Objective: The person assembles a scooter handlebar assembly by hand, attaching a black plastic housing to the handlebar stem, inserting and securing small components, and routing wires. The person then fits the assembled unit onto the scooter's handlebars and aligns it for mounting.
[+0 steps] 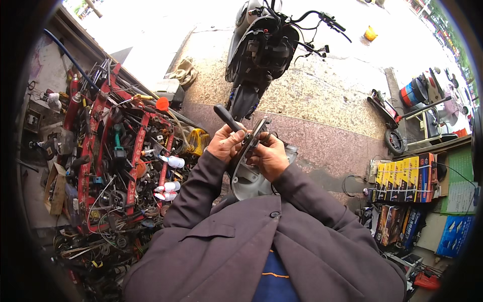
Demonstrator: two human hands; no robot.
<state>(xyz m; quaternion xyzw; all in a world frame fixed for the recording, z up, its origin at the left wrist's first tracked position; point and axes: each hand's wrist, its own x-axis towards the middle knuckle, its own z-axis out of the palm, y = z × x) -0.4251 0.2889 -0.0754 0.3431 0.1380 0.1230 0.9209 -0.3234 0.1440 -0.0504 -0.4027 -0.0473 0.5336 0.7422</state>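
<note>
My left hand [226, 145] is closed, with thumb and fingers at the lower end of a black, rounded handle [226, 117] that slants up to the left. What the handle ends in is hidden by the fingers and the part beside it. My right hand [271, 157] is closed on the dark edge of a curved grey and black vehicle part [245, 182], which stands tilted between the hands above my lap. The right fingertips are partly hidden behind its edge. Beyond my hands stands a scooter [264, 50] with its front stripped open and cables hanging from its handlebar.
On the left, red metal racks [90, 156] hold a heap of tools, cables and several white bottles [171, 186]. Stacked boxes [406, 177] stand on the right, beside a small wheeled device [395, 141]. A yellow object [370, 33] lies far off on the pavement.
</note>
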